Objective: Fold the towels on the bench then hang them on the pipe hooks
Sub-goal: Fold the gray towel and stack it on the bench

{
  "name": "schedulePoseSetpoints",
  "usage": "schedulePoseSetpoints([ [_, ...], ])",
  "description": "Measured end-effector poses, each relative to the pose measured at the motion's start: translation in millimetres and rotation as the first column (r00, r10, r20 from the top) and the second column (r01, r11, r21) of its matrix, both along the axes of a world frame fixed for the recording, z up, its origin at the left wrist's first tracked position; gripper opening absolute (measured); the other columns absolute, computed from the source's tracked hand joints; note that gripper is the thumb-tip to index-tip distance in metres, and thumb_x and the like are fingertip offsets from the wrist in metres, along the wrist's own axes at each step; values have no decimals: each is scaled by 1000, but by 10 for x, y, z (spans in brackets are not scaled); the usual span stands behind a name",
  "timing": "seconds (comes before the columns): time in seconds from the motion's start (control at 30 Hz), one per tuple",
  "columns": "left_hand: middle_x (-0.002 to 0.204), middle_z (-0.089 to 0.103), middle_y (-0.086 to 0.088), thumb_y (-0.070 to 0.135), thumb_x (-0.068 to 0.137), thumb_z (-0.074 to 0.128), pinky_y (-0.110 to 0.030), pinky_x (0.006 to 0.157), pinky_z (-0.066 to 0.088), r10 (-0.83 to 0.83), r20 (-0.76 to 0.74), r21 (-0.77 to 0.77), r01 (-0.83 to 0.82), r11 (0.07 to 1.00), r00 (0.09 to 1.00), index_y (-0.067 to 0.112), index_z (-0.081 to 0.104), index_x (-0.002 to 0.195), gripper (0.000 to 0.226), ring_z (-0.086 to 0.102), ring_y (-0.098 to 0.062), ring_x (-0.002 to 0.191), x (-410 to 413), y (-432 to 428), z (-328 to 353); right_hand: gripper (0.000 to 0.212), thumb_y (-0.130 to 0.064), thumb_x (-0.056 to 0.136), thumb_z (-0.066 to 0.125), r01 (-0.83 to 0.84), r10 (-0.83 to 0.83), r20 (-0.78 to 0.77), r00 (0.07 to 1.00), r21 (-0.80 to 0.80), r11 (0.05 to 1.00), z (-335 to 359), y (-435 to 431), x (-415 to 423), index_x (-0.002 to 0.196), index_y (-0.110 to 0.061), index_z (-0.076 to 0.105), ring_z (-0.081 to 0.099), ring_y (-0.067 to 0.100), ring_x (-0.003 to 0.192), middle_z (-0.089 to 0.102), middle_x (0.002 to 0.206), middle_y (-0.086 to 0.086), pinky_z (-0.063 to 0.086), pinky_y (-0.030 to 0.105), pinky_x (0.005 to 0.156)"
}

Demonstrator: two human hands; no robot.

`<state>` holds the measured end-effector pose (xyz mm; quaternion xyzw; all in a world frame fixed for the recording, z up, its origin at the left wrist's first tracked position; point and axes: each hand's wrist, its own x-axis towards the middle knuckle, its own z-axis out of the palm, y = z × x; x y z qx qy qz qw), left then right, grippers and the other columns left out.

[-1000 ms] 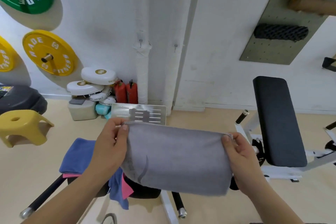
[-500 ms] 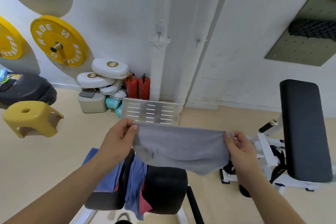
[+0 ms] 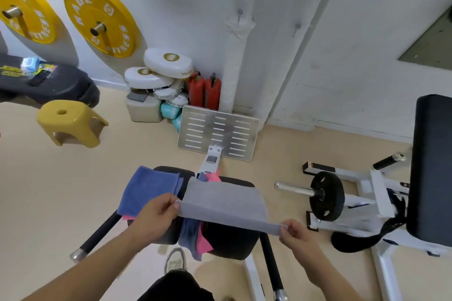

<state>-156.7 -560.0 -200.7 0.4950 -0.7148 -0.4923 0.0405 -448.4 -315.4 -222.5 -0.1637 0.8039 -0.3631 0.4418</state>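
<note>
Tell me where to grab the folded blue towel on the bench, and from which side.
Take the blue towel at its left edge, coming from the left. It lies flat and folded, and that edge seems to overhang the bench pad, leaving room to get underneath. Its right edge is crowded by the grey towel and the left hand pinching it.

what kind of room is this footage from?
Most likely a gym: yellow weight plates hang on wall pegs, a black plate sits on a machine's bar beside a padded bench, and white boxing pads are piled by the wall.
</note>
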Motion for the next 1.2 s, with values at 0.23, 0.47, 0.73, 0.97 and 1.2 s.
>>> schedulePoseSetpoints([
  [0.23,85,69,4,24,105,49,-15,62,51,41,80,-85,-34,996,996,26,62,91,20,63,-10,77,183,542,-100,25,-23,104,53,-133,133,-47,990,0,991,-1,216,52,82,-16,58,44,14,72,51,72,-4,31,30,69],
  [0.47,91,68,4,28,106,46,-20,58,54,57,168,-89,-42,995,984,26,61,97,17,65,-15,83,-14,434,-141,23,-35,104,52,-69,69,-59,996,11,998,-126,-46,-17,94,-17,61,66,38,90,65,94,18,62,50,74],
  [0.73,87,64,2,28,101,47,-31,69,51,-156,476,-199,280,939,865,25,54,103,8,58,-18,76,-673,-337,-341,15,-27,104,50,5,3,-98,995,79,997,-338,-780,-423,95,-17,58,69,41,85,68,90,21,61,54,65],
  [0.97,118,64,-1,9,92,59,-32,71,49,-425,795,89,610,788,433,17,55,123,32,67,-23,106,-1123,-762,-678,18,-29,100,54,-76,97,-66,993,274,959,-735,-1191,-604,92,-16,63,64,23,78,69,86,8,58,39,75],
  [1.2,130,60,-10,10,92,59,-41,97,47,-576,801,144,881,451,164,13,51,135,44,54,-28,117,-1432,-830,-1070,17,-29,102,52,-154,157,24,987,394,906,-1020,-1302,-693,98,-17,63,62,19,90,66,97,3,53,37,84],
])
